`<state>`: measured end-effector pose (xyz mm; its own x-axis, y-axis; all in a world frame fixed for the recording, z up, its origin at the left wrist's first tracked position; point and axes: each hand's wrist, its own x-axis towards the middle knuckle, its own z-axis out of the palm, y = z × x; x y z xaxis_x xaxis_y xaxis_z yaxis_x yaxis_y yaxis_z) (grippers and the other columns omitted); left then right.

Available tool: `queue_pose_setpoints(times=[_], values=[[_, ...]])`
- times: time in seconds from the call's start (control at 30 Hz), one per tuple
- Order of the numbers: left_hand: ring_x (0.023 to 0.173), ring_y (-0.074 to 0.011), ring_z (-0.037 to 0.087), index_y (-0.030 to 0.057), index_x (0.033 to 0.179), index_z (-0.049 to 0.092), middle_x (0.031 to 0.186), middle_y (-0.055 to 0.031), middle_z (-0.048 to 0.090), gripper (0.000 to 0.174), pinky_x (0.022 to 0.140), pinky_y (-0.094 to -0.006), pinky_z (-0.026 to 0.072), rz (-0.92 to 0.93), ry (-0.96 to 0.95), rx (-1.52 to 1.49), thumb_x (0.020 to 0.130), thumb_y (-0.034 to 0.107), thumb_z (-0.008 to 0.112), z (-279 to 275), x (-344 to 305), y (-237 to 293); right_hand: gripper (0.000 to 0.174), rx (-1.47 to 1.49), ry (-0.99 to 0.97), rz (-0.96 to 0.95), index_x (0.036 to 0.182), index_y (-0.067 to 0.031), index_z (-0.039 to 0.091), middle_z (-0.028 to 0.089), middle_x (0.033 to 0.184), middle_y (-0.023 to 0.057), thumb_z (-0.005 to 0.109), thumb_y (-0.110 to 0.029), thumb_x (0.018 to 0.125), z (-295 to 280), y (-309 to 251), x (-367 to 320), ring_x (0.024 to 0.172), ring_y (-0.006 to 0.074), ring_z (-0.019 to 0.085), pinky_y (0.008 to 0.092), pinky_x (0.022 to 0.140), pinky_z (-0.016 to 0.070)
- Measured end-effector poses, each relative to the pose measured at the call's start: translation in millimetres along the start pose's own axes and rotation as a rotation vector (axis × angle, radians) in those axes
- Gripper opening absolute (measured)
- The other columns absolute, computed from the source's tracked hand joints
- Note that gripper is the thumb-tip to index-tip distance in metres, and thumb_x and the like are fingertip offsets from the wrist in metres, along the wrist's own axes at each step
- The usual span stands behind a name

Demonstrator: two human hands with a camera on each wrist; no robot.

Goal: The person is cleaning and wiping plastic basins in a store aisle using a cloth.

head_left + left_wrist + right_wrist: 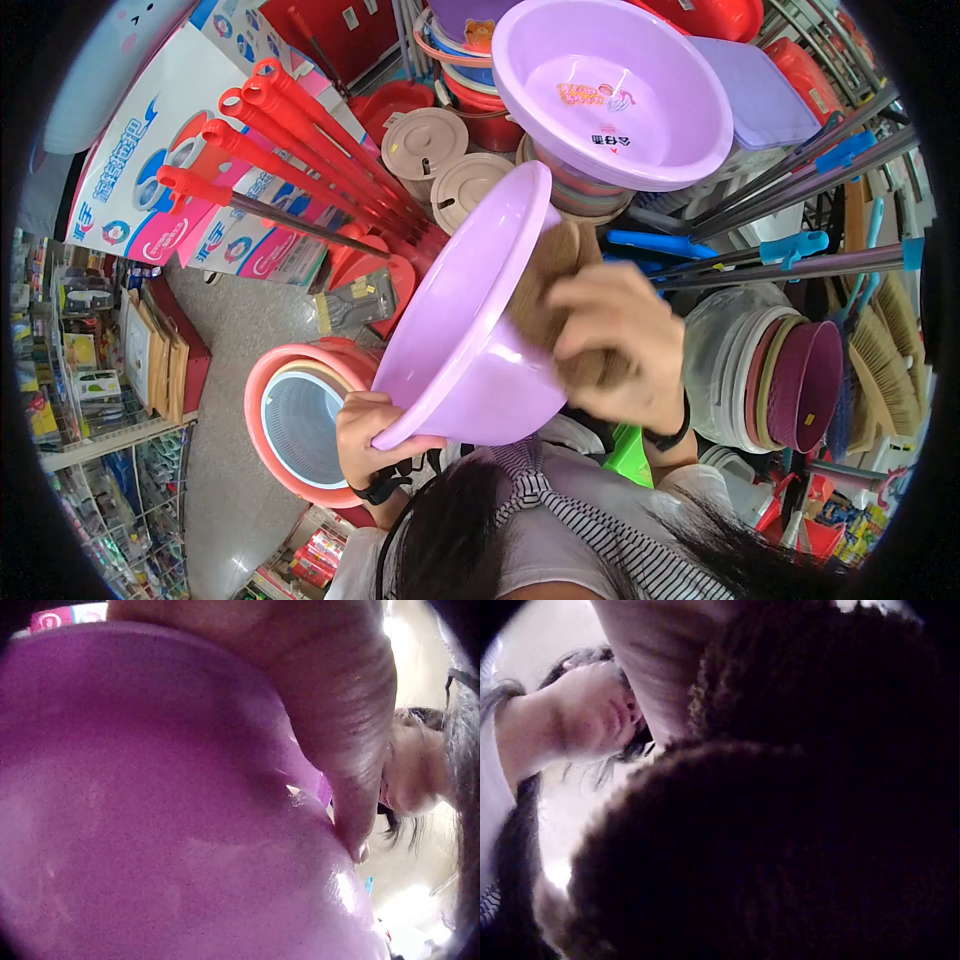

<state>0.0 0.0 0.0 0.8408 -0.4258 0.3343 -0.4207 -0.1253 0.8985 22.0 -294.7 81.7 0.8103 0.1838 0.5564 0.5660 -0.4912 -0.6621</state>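
A purple basin is tilted on its side in front of the person. The left hand grips its lower rim; in the left wrist view the thumb of that hand lies along the basin. Against the outer side and base of the basin is a brown, fluffy cloth, held by the right hand, which is blurred, with curled fingers. The right wrist view is mostly filled by the dark, fluffy cloth, with part of the right hand above it.
Another purple basin tops a stack beyond. Red-handled poles stand at the left, lidded beige buckets behind. Nested baskets sit on the floor; more buckets and brooms are at the right.
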Motion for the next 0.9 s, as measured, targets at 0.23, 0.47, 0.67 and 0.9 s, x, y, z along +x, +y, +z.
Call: queue_pose_setpoints(times=[0.23,0.47,0.67,0.9], values=[[0.042,-0.016,0.056,0.0067,0.067,0.063,0.056,-0.0033,0.063,0.035,0.043,-0.027,0.0335,0.096,-0.07,0.001,0.058,0.022,0.094,-2.9,-3.8,-17.4,0.034,0.117,0.249,0.365,0.09,-0.0025,0.062,0.066,0.102,0.0143,0.076,0.002,0.059,2.4,35.1,5.4,0.096,0.0315,0.063,0.0374,0.089,0.0483],[0.048,-0.0146,0.06,0.0063,0.075,0.067,0.062,-0.0028,0.066,0.023,0.048,-0.0267,0.0384,0.254,-0.162,0.042,0.068,0.021,0.083,-3.7,-1.2,-15.3,0.03,0.073,0.117,0.01,0.083,-0.0044,0.065,0.068,0.104,0.0169,0.079,0.001,0.057,-10.4,10.7,-20.9,0.091,0.0342,0.061,0.0413,0.082,0.0493],[0.06,-0.015,0.067,0.0071,0.084,0.071,0.072,-0.0009,0.071,0.019,0.055,-0.0272,0.0438,0.251,-0.218,0.089,0.073,0.021,0.076,0.8,12.3,9.0,0.035,0.093,0.276,0.309,0.092,-0.0031,0.057,0.067,0.105,0.0163,0.077,0.008,0.065,-18.9,21.7,-41.6,0.097,0.0248,0.063,0.0359,0.089,0.0477],[0.095,-0.0224,0.071,0.0115,0.081,0.069,0.085,0.0027,0.074,0.015,0.064,-0.0301,0.0439,0.184,-0.336,0.205,0.075,0.025,0.073,-9.1,11.4,14.9,0.038,0.015,0.364,0.391,0.103,-0.0023,0.055,0.065,0.112,0.0123,0.073,0.008,0.07,-10.8,50.8,-33.5,0.106,0.0213,0.061,0.034,0.098,0.0442]])
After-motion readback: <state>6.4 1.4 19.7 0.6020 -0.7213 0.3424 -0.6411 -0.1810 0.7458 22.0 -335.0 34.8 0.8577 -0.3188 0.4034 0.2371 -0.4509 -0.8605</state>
